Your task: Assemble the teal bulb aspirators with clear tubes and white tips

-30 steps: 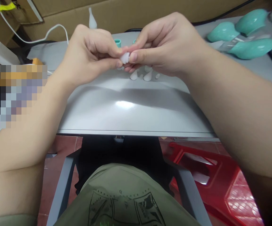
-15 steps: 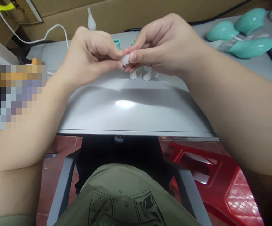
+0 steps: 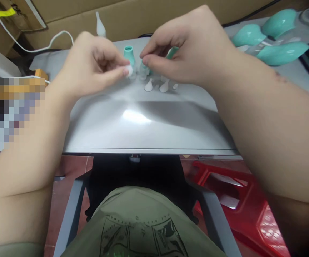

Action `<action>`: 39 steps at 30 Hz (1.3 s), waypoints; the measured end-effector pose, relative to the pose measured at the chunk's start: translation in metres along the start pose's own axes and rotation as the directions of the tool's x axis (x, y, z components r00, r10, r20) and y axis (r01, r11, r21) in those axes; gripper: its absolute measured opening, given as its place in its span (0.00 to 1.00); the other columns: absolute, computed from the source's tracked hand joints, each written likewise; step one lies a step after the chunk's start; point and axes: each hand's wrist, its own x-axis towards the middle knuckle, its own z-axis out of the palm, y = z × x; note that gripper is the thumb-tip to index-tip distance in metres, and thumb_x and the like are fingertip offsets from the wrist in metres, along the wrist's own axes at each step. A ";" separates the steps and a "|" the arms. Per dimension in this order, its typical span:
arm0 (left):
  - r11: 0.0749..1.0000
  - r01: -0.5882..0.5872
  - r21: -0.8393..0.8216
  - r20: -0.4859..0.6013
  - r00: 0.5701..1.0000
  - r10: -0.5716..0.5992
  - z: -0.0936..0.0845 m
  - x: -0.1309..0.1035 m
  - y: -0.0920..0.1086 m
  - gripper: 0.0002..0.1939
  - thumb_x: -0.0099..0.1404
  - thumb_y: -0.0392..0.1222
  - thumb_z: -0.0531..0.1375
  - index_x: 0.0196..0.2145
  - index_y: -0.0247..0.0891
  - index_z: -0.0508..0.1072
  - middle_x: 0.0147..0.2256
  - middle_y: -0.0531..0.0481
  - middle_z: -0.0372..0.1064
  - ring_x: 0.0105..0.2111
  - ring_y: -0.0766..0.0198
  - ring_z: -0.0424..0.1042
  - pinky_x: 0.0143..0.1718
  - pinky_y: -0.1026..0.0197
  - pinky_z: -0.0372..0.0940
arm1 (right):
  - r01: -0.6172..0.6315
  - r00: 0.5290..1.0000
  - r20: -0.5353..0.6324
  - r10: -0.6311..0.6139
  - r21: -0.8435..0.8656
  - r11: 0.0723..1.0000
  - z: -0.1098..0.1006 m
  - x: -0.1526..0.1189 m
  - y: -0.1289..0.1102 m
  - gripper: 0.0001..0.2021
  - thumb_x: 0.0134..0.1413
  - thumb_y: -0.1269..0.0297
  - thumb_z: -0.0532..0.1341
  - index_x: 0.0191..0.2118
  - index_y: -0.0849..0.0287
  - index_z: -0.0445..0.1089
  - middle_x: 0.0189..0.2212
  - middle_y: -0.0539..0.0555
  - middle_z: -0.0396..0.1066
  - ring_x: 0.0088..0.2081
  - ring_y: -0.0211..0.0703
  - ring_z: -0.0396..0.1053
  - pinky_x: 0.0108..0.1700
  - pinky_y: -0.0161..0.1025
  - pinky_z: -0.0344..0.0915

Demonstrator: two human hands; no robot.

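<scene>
A: Head view. First item?
B: One small white piece (image 3: 129,71), held above the surface (image 3: 100,121), in front of the teal necked part (image 3: 129,53). Its outline is partly covered by the fingers.
A: Handling?
B: To be rated very light and probably moulded; whether stiff plastic or soft rubber cannot be judged from its look. A smooth, slightly slippery finish is suspected, so dropping is to be feared more than breaking. It is best taken by the sides, between thumb and forefinger, with the end left free.
A: Left grip (image 3: 96,66)?
B: Pinched: the white piece is caught at the tips of thumb and forefinger.
A: Right grip (image 3: 183,44)?
B: Thumb and forefinger are brought near each other, just by the top of a clear-and-teal part (image 3: 143,73). Whether that part is touched or held cannot be made out.
A: Items nearby?
B: Two white drop-shaped pieces (image 3: 149,85), set side by side on the surface; one small white bit (image 3: 175,86), placed beside them; one white tapered nozzle (image 3: 100,25), seen upright beyond the left grip; glossy teal shells (image 3: 283,53), grouped at the far right.
</scene>
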 end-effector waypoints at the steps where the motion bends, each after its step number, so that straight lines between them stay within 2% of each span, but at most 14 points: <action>1: 0.999 0.027 0.041 0.027 0.999 -0.028 -0.007 0.000 0.000 0.15 0.72 0.53 0.73 0.51 0.44 0.88 0.39 0.47 0.83 0.48 0.48 0.83 0.50 0.52 0.77 | 0.002 1.000 0.023 0.000 -0.073 0.997 -0.001 -0.001 0.001 0.09 0.64 0.77 0.68 0.38 0.56 0.84 0.34 0.41 0.78 0.37 0.32 0.74 0.53 0.33 0.77; 4: 0.984 0.081 0.159 0.093 0.991 -0.097 -0.022 -0.001 -0.002 0.12 0.70 0.52 0.70 0.41 0.42 0.88 0.33 0.48 0.81 0.38 0.50 0.82 0.43 0.52 0.74 | -0.004 1.000 0.030 0.009 -0.180 0.984 -0.003 -0.002 0.000 0.08 0.63 0.77 0.67 0.38 0.57 0.83 0.38 0.44 0.81 0.45 0.45 0.80 0.66 0.52 0.74; 7: 0.972 0.103 0.213 0.121 0.984 -0.131 -0.024 -0.001 -0.002 0.11 0.67 0.49 0.68 0.35 0.40 0.87 0.28 0.49 0.78 0.31 0.55 0.77 0.39 0.52 0.71 | -0.020 0.999 0.029 0.028 -0.251 0.968 -0.003 -0.001 -0.003 0.10 0.61 0.78 0.69 0.44 0.60 0.86 0.44 0.50 0.83 0.54 0.58 0.81 0.70 0.62 0.70; 11: 0.978 0.129 0.163 0.077 0.987 -0.143 -0.021 0.000 -0.007 0.14 0.69 0.53 0.70 0.44 0.43 0.87 0.32 0.49 0.81 0.31 0.57 0.74 0.39 0.52 0.70 | -0.087 0.993 0.047 0.110 -0.341 0.936 -0.001 0.001 -0.006 0.14 0.63 0.76 0.71 0.52 0.59 0.87 0.51 0.58 0.82 0.61 0.65 0.77 0.68 0.61 0.71; 14: 0.986 0.118 0.120 -0.082 0.991 -0.108 -0.020 0.001 -0.016 0.16 0.72 0.55 0.70 0.51 0.45 0.86 0.37 0.51 0.82 0.31 0.59 0.71 0.40 0.52 0.70 | -0.123 0.984 0.075 0.161 -0.370 0.921 0.004 0.002 -0.009 0.11 0.67 0.71 0.72 0.52 0.56 0.88 0.54 0.60 0.80 0.62 0.66 0.74 0.68 0.62 0.70; 16: 0.984 0.086 0.158 -0.162 0.985 -0.060 -0.019 0.003 -0.022 0.16 0.72 0.51 0.69 0.53 0.45 0.86 0.40 0.50 0.83 0.32 0.59 0.70 0.42 0.51 0.70 | -0.113 0.985 0.080 0.153 -0.376 0.920 0.009 0.001 -0.010 0.09 0.68 0.70 0.73 0.51 0.57 0.88 0.54 0.62 0.79 0.64 0.69 0.72 0.68 0.65 0.71; 18: 0.973 0.059 0.225 -0.171 0.985 -0.020 -0.018 0.005 -0.027 0.15 0.71 0.45 0.68 0.53 0.45 0.87 0.42 0.50 0.83 0.33 0.57 0.71 0.44 0.50 0.70 | -0.085 0.989 0.080 0.126 -0.389 0.917 0.013 0.000 -0.012 0.08 0.68 0.70 0.73 0.49 0.59 0.89 0.54 0.63 0.78 0.65 0.73 0.70 0.68 0.66 0.71; 21: 0.953 0.050 0.298 -0.149 0.989 -0.005 -0.015 0.010 -0.033 0.15 0.67 0.40 0.68 0.50 0.48 0.88 0.45 0.48 0.81 0.35 0.55 0.71 0.48 0.47 0.70 | -0.072 0.990 0.077 0.118 -0.445 0.893 0.018 -0.001 -0.013 0.08 0.68 0.70 0.71 0.48 0.59 0.89 0.56 0.63 0.77 0.66 0.75 0.68 0.68 0.68 0.70; 26: 0.953 0.080 0.291 -0.180 0.983 -0.028 -0.008 0.016 -0.038 0.08 0.62 0.42 0.70 0.40 0.51 0.86 0.47 0.47 0.80 0.37 0.51 0.72 0.51 0.43 0.72 | -0.055 0.987 0.099 0.123 -0.517 0.854 0.020 -0.001 -0.017 0.09 0.70 0.68 0.67 0.49 0.58 0.86 0.59 0.63 0.76 0.67 0.75 0.66 0.66 0.69 0.68; 28: 0.951 0.093 0.294 -0.203 0.979 -0.033 -0.006 0.018 -0.039 0.02 0.60 0.42 0.70 0.33 0.51 0.83 0.42 0.47 0.79 0.34 0.52 0.71 0.49 0.43 0.71 | -0.066 0.985 0.104 0.140 -0.524 0.849 0.019 -0.001 -0.018 0.10 0.70 0.67 0.67 0.50 0.58 0.86 0.59 0.63 0.75 0.67 0.75 0.66 0.66 0.68 0.68; 33: 0.958 0.121 0.260 -0.232 0.971 -0.060 -0.009 0.016 -0.038 0.04 0.58 0.43 0.68 0.27 0.49 0.78 0.30 0.51 0.78 0.29 0.56 0.67 0.39 0.48 0.69 | -0.090 0.972 0.138 0.190 -0.529 0.844 0.021 0.000 -0.020 0.12 0.72 0.63 0.64 0.48 0.54 0.86 0.61 0.62 0.75 0.68 0.75 0.64 0.66 0.69 0.66; 37: 0.987 0.091 0.132 -0.286 0.957 -0.050 -0.015 0.011 -0.032 0.03 0.54 0.44 0.67 0.26 0.48 0.77 0.28 0.50 0.77 0.26 0.57 0.68 0.32 0.48 0.65 | -0.069 0.955 0.206 0.213 -0.543 0.837 0.024 0.003 -0.027 0.13 0.71 0.67 0.63 0.48 0.58 0.88 0.63 0.64 0.74 0.69 0.77 0.62 0.67 0.73 0.64; 39: 0.996 0.076 0.042 -0.310 0.949 -0.060 -0.017 0.010 -0.028 0.05 0.53 0.46 0.68 0.26 0.50 0.75 0.30 0.48 0.77 0.28 0.53 0.72 0.32 0.47 0.67 | -0.075 0.946 0.227 0.232 -0.541 0.838 0.025 0.004 -0.028 0.14 0.72 0.68 0.62 0.48 0.58 0.87 0.64 0.64 0.73 0.69 0.77 0.61 0.68 0.73 0.63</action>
